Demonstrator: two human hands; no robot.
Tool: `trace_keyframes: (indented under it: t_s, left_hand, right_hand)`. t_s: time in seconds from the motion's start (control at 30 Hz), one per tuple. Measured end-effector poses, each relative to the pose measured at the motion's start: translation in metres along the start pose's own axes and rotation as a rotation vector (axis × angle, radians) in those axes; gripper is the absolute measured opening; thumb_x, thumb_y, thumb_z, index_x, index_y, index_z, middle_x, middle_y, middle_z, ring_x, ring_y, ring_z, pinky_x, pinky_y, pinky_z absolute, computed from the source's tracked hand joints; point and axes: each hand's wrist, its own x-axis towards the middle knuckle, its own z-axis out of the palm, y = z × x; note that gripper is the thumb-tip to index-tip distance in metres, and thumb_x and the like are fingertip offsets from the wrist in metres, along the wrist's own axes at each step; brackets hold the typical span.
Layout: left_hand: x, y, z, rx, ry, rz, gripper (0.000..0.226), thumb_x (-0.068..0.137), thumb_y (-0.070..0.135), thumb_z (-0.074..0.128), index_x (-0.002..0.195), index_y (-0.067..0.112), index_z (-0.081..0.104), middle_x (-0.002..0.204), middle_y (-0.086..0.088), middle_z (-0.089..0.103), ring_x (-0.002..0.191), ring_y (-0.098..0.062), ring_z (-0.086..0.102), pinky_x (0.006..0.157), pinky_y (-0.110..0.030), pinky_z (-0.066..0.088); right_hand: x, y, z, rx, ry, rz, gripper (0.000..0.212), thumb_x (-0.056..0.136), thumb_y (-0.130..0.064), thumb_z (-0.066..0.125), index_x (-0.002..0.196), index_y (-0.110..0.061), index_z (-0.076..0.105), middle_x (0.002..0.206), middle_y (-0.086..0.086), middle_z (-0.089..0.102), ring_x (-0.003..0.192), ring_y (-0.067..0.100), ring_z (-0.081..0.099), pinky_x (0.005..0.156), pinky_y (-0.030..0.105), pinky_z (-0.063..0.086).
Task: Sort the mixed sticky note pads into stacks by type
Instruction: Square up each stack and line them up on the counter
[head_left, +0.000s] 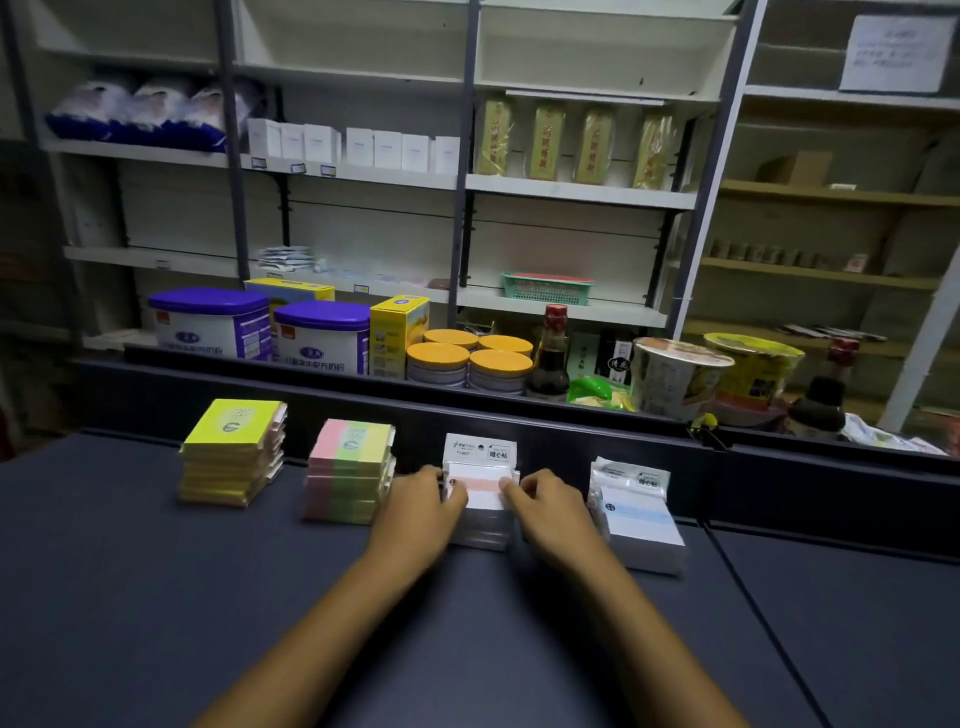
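Four stacks of sticky note pads stand in a row on the dark counter (156, 597). From the left: a yellow stack (231, 452), a pink-green-yellow striped stack (349, 475), a white stack with a pink band (483, 499), and a white stack with a blue band (640, 525). My left hand (415, 512) presses the left side of the pink-band stack. My right hand (558, 512) presses its right side, thumb on the top pad. Both hands grip that stack between them.
A raised dark ledge (571, 431) runs right behind the stacks. Beyond it stand purple-lidded tins (322, 338), yellow-lidded cans (470, 364), a sauce bottle (550, 356) and noodle cups (675, 376). Shelves with goods fill the background.
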Motion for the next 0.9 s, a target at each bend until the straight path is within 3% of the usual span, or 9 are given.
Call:
trace_keyframes:
  t_s: [0.13,0.27,0.33,0.43,0.53,0.63,0.7,0.8,0.9]
  left_hand:
    - [0.009,-0.012,0.009,-0.16,-0.012,-0.042,0.033,0.088,0.042,0.061,0.108,0.017,0.071,0.095,0.003,0.072,0.092,-0.015,0.066,0.082,-0.027,0.051]
    - [0.015,-0.015,0.012,-0.281,-0.001,-0.048,0.029,0.083,0.036,0.07,0.106,0.019,0.071,0.073,0.023,0.06,0.083,-0.007,0.065,0.076,-0.022,0.046]
    - [0.017,-0.014,0.012,-0.405,-0.009,-0.047,0.037,0.081,0.025,0.075,0.115,0.015,0.068,0.08,0.02,0.063,0.083,-0.005,0.066,0.082,-0.026,0.052]
    - [0.02,-0.014,0.009,-0.546,-0.049,0.024,0.054,0.076,0.002,0.073,0.128,0.006,0.059,0.111,-0.003,0.065,0.096,-0.013,0.067,0.09,-0.032,0.056]
    - [0.018,-0.014,0.011,-0.494,-0.135,0.074,0.06,0.079,-0.004,0.065,0.136,0.006,0.05,0.13,-0.012,0.046,0.108,-0.016,0.058,0.1,-0.027,0.047]
    - [0.015,-0.016,0.016,-0.435,-0.214,0.075,0.059,0.087,0.003,0.059,0.142,0.016,0.041,0.134,-0.007,0.037,0.116,-0.017,0.05,0.106,-0.027,0.039]
    - [0.014,-0.018,0.018,-0.439,-0.269,0.078,0.06,0.09,0.005,0.054,0.145,0.018,0.034,0.136,-0.006,0.042,0.123,-0.018,0.049,0.108,-0.027,0.04]
    - [0.012,-0.018,0.02,-0.464,-0.296,0.113,0.06,0.09,-0.002,0.048,0.144,0.015,0.03,0.13,-0.002,0.055,0.118,-0.012,0.052,0.087,0.0,0.039]
    - [0.011,-0.017,0.018,-0.487,-0.216,0.168,0.059,0.086,-0.005,0.051,0.14,0.014,0.038,0.131,-0.001,0.057,0.123,-0.013,0.053,0.1,-0.017,0.041]
  right_hand:
    - [0.009,0.002,0.013,0.023,0.036,0.029,0.04,0.093,-0.046,0.055,0.106,-0.009,0.063,0.106,0.008,0.069,0.097,0.026,0.065,0.074,0.029,0.045]
    - [0.014,0.006,0.018,0.088,0.064,0.038,0.036,0.089,-0.04,0.061,0.109,-0.011,0.066,0.102,0.003,0.07,0.092,0.019,0.067,0.075,0.026,0.049]
    - [0.014,0.008,0.017,0.229,0.118,0.01,0.039,0.085,-0.032,0.069,0.119,-0.012,0.064,0.1,-0.002,0.07,0.087,0.009,0.066,0.072,0.016,0.051]
    - [0.013,0.011,0.015,0.39,0.134,-0.124,0.053,0.08,-0.013,0.075,0.129,-0.015,0.056,0.107,-0.003,0.067,0.091,0.006,0.067,0.083,0.022,0.056]
    - [0.009,0.015,0.017,0.257,0.075,-0.233,0.052,0.08,-0.007,0.072,0.128,-0.015,0.057,0.116,0.005,0.055,0.103,0.012,0.062,0.095,0.021,0.05]
    - [0.006,0.018,0.024,0.232,0.017,-0.222,0.039,0.085,-0.01,0.068,0.121,-0.02,0.056,0.115,0.005,0.047,0.105,0.014,0.06,0.099,0.022,0.047]
    - [0.006,0.019,0.027,0.233,0.008,-0.242,0.04,0.086,-0.009,0.066,0.122,-0.02,0.053,0.116,0.004,0.048,0.108,0.014,0.059,0.098,0.021,0.045]
    - [0.006,0.02,0.027,0.247,-0.013,-0.287,0.044,0.087,-0.004,0.064,0.126,-0.015,0.047,0.12,0.001,0.062,0.111,0.014,0.061,0.098,0.028,0.048]
    - [0.005,0.021,0.026,0.267,0.038,-0.348,0.056,0.085,0.003,0.06,0.135,-0.014,0.043,0.127,-0.006,0.062,0.118,0.006,0.059,0.099,0.023,0.047]
